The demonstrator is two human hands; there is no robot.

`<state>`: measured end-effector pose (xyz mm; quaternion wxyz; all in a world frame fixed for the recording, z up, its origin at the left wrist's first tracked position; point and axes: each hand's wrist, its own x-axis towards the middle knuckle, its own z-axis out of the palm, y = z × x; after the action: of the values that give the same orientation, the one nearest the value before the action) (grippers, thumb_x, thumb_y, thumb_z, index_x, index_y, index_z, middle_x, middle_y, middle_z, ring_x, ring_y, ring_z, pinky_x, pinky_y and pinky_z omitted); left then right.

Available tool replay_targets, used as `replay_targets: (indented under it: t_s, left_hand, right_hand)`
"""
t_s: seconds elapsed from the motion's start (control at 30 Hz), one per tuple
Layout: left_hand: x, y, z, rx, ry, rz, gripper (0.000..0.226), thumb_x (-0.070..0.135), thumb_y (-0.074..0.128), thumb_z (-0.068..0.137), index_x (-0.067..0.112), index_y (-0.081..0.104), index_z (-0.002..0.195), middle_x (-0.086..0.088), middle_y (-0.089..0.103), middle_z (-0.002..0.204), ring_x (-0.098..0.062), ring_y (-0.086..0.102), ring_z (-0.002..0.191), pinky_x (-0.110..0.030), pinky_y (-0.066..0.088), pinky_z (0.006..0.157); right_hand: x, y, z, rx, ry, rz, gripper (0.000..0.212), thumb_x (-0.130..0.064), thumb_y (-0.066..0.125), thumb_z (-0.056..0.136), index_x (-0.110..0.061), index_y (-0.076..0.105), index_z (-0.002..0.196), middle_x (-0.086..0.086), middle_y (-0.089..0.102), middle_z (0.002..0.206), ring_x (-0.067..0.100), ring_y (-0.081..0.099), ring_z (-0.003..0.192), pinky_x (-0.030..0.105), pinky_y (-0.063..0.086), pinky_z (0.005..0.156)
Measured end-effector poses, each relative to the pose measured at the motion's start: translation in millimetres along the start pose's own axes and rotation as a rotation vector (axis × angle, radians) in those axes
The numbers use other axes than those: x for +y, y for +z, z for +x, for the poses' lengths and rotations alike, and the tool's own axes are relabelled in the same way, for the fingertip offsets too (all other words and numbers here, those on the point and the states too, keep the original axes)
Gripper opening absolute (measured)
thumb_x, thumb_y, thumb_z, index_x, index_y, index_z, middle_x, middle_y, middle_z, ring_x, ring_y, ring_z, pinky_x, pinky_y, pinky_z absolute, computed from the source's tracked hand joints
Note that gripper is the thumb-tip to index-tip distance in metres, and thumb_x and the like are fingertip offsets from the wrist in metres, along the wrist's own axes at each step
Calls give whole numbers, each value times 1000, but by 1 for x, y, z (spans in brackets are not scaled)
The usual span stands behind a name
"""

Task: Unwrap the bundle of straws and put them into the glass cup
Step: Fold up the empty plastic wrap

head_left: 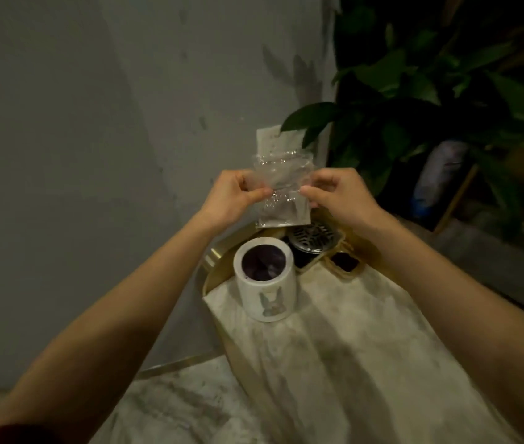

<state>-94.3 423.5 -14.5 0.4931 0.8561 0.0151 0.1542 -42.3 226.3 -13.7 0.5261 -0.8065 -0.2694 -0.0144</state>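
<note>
The left grip [233,195] pinches the left edge of a clear plastic wrapper [281,187], which is held above the cloth-covered worktop [334,363]. Any straws inside cannot be made out. The right grip [334,193] pinches its right edge. A white rabbit-print cup [265,283] stands below, and a leafy plant [414,91] is at the far right.

It's dim here, with a murky grey-green cast and soft, grainy detail throughout. Just above the cup [265,277], the wrapper [281,187] catches small bright glints. Faint leaf shadows lie on the wall [94,123] high above the cup. The plant [414,91] to its upper right sinks almost to black. Broad soft shadows streak the cloth [334,363] below the cup. Lower still, the forearms [110,331] swell with wide-angle stretch.
</note>
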Motion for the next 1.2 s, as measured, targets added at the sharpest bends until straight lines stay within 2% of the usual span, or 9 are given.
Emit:
replay_targets:
  t_s: [0.13,0.3,0.4,0.5,0.67,0.8,0.9,0.97,1.2]
  left_hand:
    - [-49,2,-3,14,-107,83,17,17,76,79,16,62,68,-9,61,73,-17,53,70,-34,46,69]
    - [-100,21,-12,21,-171,156,22,16,77,77,17,59,64,-4,63,72,-16,56,72,-19,44,66]
    - [-118,28,-12,5,-196,169,21,16,76,79,22,60,67,-4,67,80,-19,62,77,-32,52,78]
    - [-130,31,-11,11,-251,143,12,19,75,80,8,69,82,-12,71,86,-28,67,85,-43,54,82]
    - [-143,35,-13,-25,-244,186,9,21,75,80,14,71,83,-9,71,79,-26,67,80,-39,55,79]
    - [-151,40,-16,-82,-198,380,41,28,76,78,19,62,115,-4,62,103,-15,56,90,-21,41,82]
    - [-150,31,-16,-135,-112,319,80,33,81,72,24,39,140,15,51,102,-13,44,108,-26,33,95]
    - [-147,23,-12,-205,-50,322,89,37,81,70,24,32,144,16,55,108,-13,39,115,-29,31,100]
    - [-141,27,-7,-240,49,500,29,34,66,86,18,70,110,-3,68,109,-22,48,110,-39,38,95]
  right_hand:
    - [36,44,12,-59,87,-57,8,-16,72,80,-20,68,75,9,72,83,29,69,82,53,55,76]
    - [74,71,9,-111,157,-178,11,-19,72,80,-9,69,84,6,71,83,22,67,80,47,55,79]
    - [87,82,9,-135,182,-172,15,-17,72,80,-6,69,89,7,70,85,23,66,81,46,54,81]
    - [94,89,12,-139,192,-156,17,-15,72,81,-3,69,93,11,71,89,25,66,85,44,55,81]
    - [107,97,13,-179,204,-240,11,-15,71,81,-5,67,84,9,69,83,23,64,82,37,53,77]
    - [118,100,10,-212,205,-396,6,-19,72,81,-15,68,79,3,65,80,16,61,78,24,44,67]
    - [123,100,11,-264,194,-517,9,-22,72,80,-14,69,84,9,63,89,22,58,86,33,50,76]
    - [122,101,12,-285,177,-554,10,-22,72,80,-15,70,86,9,60,91,23,56,89,33,49,80]
    - [118,101,15,-346,125,-601,28,-24,75,77,-16,68,103,8,63,101,22,55,100,33,46,83]
